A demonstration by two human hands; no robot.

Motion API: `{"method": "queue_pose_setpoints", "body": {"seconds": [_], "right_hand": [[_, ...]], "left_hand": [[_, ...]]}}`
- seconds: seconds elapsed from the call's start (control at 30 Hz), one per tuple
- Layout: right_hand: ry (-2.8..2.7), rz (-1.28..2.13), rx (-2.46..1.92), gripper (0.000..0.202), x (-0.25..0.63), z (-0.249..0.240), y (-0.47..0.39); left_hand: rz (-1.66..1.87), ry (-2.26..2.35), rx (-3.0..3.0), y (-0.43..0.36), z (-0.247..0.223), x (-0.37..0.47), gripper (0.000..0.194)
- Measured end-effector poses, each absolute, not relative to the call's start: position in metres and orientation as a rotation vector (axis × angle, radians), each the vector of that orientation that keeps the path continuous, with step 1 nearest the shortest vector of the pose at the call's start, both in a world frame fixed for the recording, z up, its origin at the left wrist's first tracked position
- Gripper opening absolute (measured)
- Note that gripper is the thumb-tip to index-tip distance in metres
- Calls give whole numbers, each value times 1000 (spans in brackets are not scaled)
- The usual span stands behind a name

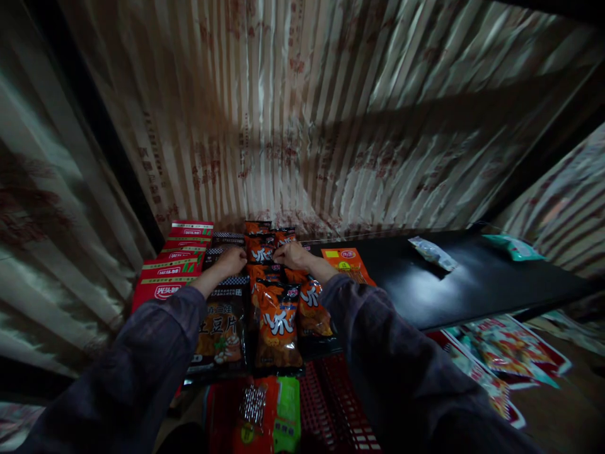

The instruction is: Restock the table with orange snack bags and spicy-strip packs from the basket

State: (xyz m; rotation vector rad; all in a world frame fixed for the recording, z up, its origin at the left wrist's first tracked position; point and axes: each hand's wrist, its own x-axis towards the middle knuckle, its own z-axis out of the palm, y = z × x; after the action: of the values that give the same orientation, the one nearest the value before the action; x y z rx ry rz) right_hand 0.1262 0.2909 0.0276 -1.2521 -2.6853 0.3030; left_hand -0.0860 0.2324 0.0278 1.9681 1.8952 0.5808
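On a black shelf, orange and black snack bags [278,325] lie in overlapping rows. My left hand [232,260] is at the left edge of these rows, over the dark bags [220,321], its fingers curled together. My right hand [290,255] reaches in from the right with fingertips pinched at an orange bag [261,250] near the back. What either hand grips is too small and dark to make out. Red packets [167,274] stand in a row to the left of my left hand.
Right of my right hand lies an orange packet [347,265]. Farther right on the shelf [392,277] are a silvery packet [432,252] and a teal packet [514,247]. Below are a red basket [331,403], a red-green bag [265,416] and more bags [510,353]. A striped sheet [293,126] hangs behind.
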Motion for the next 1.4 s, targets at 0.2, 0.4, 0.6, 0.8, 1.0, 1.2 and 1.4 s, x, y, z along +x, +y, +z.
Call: {"method": "queue_pose_setpoints", "body": {"seconds": [0.2,0.4,0.6,0.8,1.0,1.2,1.4], "right_hand": [[-2677,352,-1250,19,126,28,289],[-2600,427,-1271,16,123,23,292],[-2570,458,-1249,18,124,17,296],[-2484,493,-1231,16,122,13,303],[-2428,502,-1191,16,119,18,308],[-2353,482,-1243,16,116,16,307],[-2325,494,-1235,15,117,17,301]], "left_hand": [[974,1621,2431,174,38,-63,36],[645,722,3257,128,25,-34,49],[489,569,3234,119,8,-23,54],[484,633,3227,128,-2,-38,62],[496,762,3280,135,12,-46,57],[519,927,3178,129,-2,-53,59],[552,965,3125,122,-8,-61,70]]}}
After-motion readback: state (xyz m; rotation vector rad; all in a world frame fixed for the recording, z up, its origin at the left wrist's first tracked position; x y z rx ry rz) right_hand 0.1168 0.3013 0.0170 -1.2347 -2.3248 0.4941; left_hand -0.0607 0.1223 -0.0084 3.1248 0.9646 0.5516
